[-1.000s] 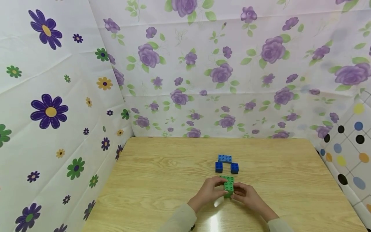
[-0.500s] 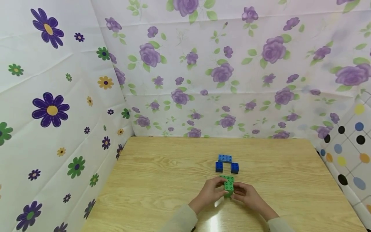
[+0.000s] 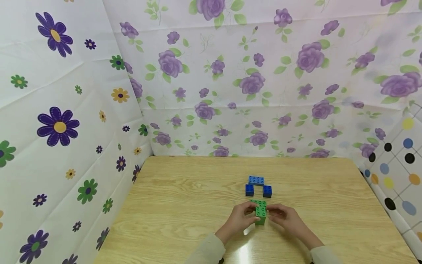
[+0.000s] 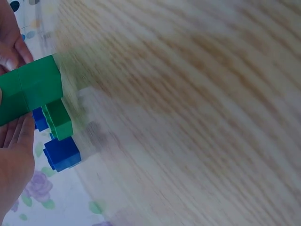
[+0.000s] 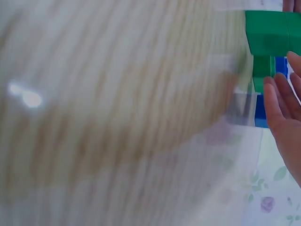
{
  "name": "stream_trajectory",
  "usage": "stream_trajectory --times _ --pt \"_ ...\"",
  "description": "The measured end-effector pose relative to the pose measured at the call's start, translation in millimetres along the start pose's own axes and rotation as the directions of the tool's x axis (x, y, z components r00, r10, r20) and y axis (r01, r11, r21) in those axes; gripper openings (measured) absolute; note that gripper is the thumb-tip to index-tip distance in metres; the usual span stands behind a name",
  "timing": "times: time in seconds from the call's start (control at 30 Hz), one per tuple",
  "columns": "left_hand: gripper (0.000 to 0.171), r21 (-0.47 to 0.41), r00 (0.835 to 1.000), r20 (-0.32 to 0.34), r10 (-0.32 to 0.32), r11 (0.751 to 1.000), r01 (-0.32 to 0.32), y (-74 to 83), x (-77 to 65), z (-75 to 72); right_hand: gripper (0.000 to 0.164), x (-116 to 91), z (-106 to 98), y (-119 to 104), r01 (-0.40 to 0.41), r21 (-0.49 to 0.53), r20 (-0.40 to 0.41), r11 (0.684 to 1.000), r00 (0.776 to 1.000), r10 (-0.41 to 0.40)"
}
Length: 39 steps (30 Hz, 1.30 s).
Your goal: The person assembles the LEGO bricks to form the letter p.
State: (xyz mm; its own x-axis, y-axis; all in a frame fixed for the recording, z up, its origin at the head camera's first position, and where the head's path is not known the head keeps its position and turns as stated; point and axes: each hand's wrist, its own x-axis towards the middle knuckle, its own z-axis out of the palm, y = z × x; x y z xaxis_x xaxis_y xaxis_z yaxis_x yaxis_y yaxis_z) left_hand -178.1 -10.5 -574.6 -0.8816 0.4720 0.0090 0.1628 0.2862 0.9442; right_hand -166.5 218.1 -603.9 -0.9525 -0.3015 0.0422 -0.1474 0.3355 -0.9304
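The left hand [image 3: 240, 219] is holding the taller green block [image 3: 261, 217], its thumb and fingers curling around it in a narrow grip. The right hand [image 3: 290, 219] is hovering just beside the block's other side, its fingers loosely bent and its grip seeming to hold nothing. The block is standing about midway between the tabletop's [image 3: 181, 198] left and right edges, well forward of the far edge. A lower green brick [image 3: 262, 202] is lying just behind it, toward that far edge; whether the two are joining I cannot tell. Nearer the far edge, a long blue brick [image 3: 256, 180] is lying crosswise, with two small blue bricks [image 3: 249, 190] sitting just in front of its ends.

The step in hand seems to be squaring up the green pieces. Doing it well probably means bracing the block low with the left hand, bringing the right fingertips flat against the opposite face, and pressing evenly, so that nothing is tipping, twisting or nudging the blue bricks.
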Motion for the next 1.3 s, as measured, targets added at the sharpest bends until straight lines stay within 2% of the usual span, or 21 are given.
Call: stream_trajectory --times 0.13,0.23,0.47,0.6,0.77,1.07,1.3 --pt "0.034 -0.013 1.000 -0.001 -0.010 1.000 0.010 -1.3 -0.2 -0.4 0.036 3.8 -3.7 -1.6 0.015 0.018 -0.103 1.000 0.995 -0.013" --pt "0.035 -0.019 1.000 0.001 -0.016 1.000 0.016 -1.5 -0.6 -0.9 0.036 7.8 -4.1 -1.3 0.027 0.026 -0.138 0.999 0.990 -0.023" --pt "0.036 -0.034 1.000 -0.001 -0.009 0.999 0.009 -2.0 0.1 0.3 0.039 18.4 0.8 4.7 -0.013 0.086 -0.120 0.996 0.992 0.023" --pt "0.037 -0.037 1.000 -0.008 0.007 0.999 -0.007 -3.9 0.7 1.7 0.043 25.1 6.1 9.9 -0.001 0.089 -0.098 0.996 0.995 0.010" --pt "0.037 -0.067 1.000 -0.019 0.000 0.998 -0.001 -7.3 0.5 2.7 0.041 33.3 12.5 13.6 0.028 0.046 -0.094 0.999 0.995 -0.024" --pt "0.036 -0.171 0.999 -0.013 -0.051 0.984 0.048 -8.4 0.0 1.8 0.038 43.5 19.9 10.1 -0.055 -0.125 -0.102 0.991 0.994 0.042" --pt "0.038 -0.211 0.996 -0.011 -0.087 0.974 0.082 -8.8 0.6 1.5 0.039 46.0 20.0 12.4 -0.037 -0.184 -0.097 0.982 0.995 0.020"
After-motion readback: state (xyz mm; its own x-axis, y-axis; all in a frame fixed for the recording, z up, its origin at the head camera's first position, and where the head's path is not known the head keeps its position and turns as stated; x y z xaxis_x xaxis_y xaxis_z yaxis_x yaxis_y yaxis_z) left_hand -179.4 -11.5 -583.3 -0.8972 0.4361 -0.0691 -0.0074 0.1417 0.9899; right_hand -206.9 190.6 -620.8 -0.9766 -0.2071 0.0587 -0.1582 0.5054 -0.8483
